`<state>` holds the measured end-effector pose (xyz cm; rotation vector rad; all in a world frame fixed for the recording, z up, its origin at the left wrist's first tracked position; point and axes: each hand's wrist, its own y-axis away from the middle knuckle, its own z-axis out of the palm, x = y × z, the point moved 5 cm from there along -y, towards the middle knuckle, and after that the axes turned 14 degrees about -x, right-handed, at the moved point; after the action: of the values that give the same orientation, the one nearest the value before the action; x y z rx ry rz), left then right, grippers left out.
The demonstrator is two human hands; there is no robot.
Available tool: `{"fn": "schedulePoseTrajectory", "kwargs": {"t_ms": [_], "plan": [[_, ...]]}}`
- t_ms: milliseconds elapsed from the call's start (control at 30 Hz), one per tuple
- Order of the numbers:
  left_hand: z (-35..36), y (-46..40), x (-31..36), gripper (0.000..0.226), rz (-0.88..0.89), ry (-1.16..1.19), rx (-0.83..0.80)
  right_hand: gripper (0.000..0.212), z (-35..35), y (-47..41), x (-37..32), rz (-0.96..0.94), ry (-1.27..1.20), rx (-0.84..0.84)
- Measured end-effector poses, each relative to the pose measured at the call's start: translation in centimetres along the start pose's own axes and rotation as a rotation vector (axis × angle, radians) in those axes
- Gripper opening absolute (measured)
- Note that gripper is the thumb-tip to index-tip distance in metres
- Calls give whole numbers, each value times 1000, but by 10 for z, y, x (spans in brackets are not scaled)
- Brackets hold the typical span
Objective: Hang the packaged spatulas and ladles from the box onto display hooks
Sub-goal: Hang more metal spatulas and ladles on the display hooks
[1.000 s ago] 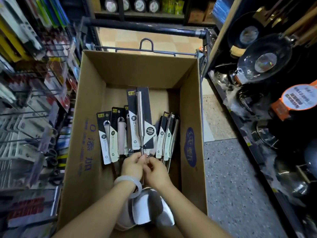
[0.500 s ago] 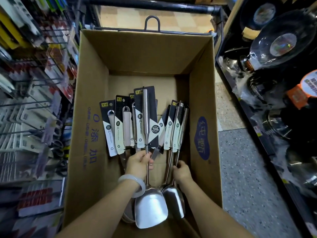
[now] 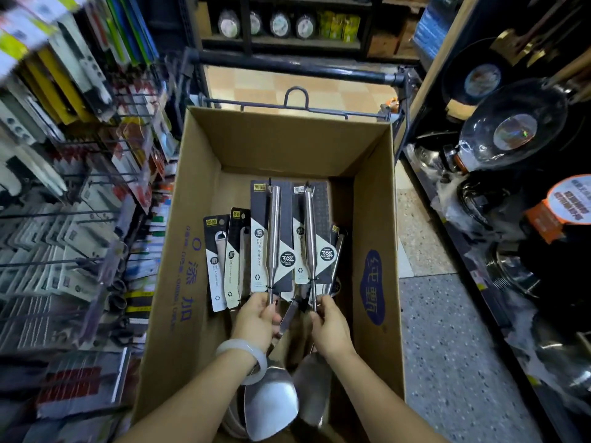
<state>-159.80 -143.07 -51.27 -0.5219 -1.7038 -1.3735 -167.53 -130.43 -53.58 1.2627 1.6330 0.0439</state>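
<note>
Cardboard makes up the biggest thing in view: an open brown shipping box (image 3: pixel 204 238) standing in a metal cart (image 3: pixel 294 63), with blue Chinese characters printed down its left inner wall and a blue oval label with more characters on its right inner wall. Display hooks (image 3: pixel 80 215) on the left carry blurred carded goods; shelves on the right hold dark woks (image 3: pixel 511 129) wrapped in clear film, one with an orange and white round sticker whose print is too small to read.

Inside the box, packaged utensils lie side by side on black and white backing cards. The left spatula (image 3: pixel 271 401), steel with a round tubular handle, is tied to a card reading "Kitchen ware" beside Chinese characters, with a round "304" badge and a small yellow brand tag at the top. The right spatula (image 3: pixel 315 382) sits on a matching card, also marked "304". Two smaller carded utensils (image 3: pixel 224 260) lie against the left of these, with the same yellow tags and recycling marks.

The left hand (image 3: pixel 256 321), a pale bangle (image 3: pixel 243 356) on its wrist, has its grip clenched around the left spatula's shaft just below the card. The right hand (image 3: pixel 329 327) grasps the right spatula's shaft at the same height. Both blades point towards the person, low in the box.
</note>
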Motion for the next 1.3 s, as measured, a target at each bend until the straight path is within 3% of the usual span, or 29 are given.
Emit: {"fn": "schedulePoseTrajectory", "kwargs": {"t_ms": [133,433,667,767,900,1100,1300], "plan": [[-4,16,16,23,27,-15,18,35,-10,13,-22,-88,-71,-77],[-13,78,61,30,174,12,137,54,-45,52,-82,-289,26,-134],[-13,155,104,33,306,3,337,50,-79,99,-130,-479,146,-194],[-16,197,129,22,376,25,422,48,-90,136,-163,-616,194,-225],[-29,260,163,28,479,28,539,45,-98,192,-220,-818,214,-236],[-52,384,201,37,600,-77,723,46,-84,295,-300,-1065,106,-326],[-68,513,206,39,643,-164,878,46,-52,405,-347,-1224,261,-399]]}}
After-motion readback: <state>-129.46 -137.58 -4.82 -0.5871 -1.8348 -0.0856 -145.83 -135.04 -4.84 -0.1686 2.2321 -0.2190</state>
